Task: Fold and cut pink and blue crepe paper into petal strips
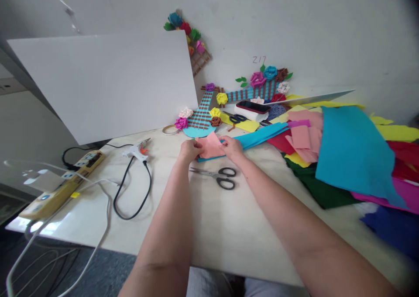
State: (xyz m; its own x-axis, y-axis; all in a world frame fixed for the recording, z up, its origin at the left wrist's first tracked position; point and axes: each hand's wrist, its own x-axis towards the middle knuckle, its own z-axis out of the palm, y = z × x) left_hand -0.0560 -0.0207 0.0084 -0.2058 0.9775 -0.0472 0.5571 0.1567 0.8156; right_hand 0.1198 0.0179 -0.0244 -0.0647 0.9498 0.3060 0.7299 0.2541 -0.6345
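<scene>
A piece of salmon-pink crepe paper (210, 146) is stretched between my two hands above the table. My left hand (190, 150) pinches its left edge, and my right hand (231, 148) pinches the right one. Beneath it runs a long folded strip of blue crepe paper (262, 134), reaching toward the right. Just in front of my hands lies a pair of scissors (216, 174) with black handles, its blades pointing left. Behind the pink paper is a blue guitar-shaped craft (200, 119) with brown strips and paper flowers.
To the left are a hot glue gun (135, 152) and a power strip (65, 183) with loose cables. A large white board (108, 87) leans at the back left. A pile of coloured crepe paper (356, 153) covers the right side. A phone (252, 107) rests on a white block.
</scene>
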